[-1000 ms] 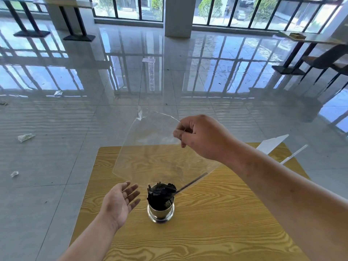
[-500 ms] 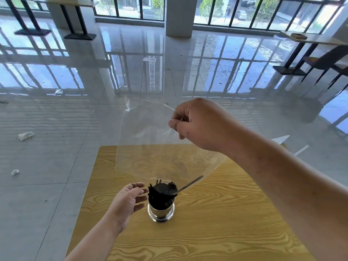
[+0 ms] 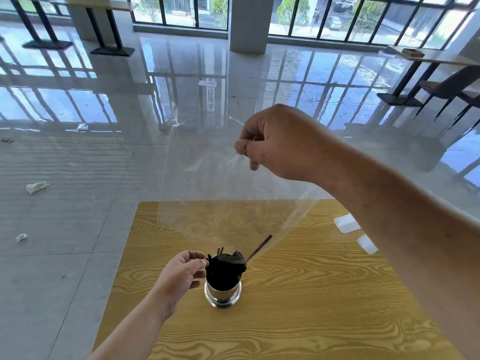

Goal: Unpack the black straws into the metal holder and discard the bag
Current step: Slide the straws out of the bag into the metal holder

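Straws upright in holder, one askew rightward

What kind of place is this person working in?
Probably a café or canteen hall: a glossy tiled floor, tall windows, pedestal tables with chairs, and a metal holder of black straws.

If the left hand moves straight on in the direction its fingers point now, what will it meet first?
Most likely the black straws standing in the metal holder; the left hand has its fingertips right beside them, though depth is uncertain.
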The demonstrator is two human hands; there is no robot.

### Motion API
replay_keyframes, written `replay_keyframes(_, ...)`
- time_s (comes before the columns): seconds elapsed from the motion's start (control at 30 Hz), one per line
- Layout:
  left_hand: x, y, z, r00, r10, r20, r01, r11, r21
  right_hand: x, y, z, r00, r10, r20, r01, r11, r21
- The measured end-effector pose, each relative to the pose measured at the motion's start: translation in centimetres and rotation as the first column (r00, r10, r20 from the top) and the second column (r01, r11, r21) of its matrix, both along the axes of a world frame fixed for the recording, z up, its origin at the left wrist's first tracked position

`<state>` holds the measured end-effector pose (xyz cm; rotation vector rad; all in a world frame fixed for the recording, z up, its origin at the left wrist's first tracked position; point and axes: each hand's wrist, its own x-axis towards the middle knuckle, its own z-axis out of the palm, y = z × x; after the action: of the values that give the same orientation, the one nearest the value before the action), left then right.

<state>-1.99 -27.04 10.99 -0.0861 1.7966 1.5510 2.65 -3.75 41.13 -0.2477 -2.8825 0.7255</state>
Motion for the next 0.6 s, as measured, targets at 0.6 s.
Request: replay_keyframes(0.6,0.1,-0.1,-1.6,0.998,0.051,-0.045,-0.057,0.990,-0.127,0.4,1.2,-1.8,1.000,-0.019,0.007,0.020,0.999,-0.041)
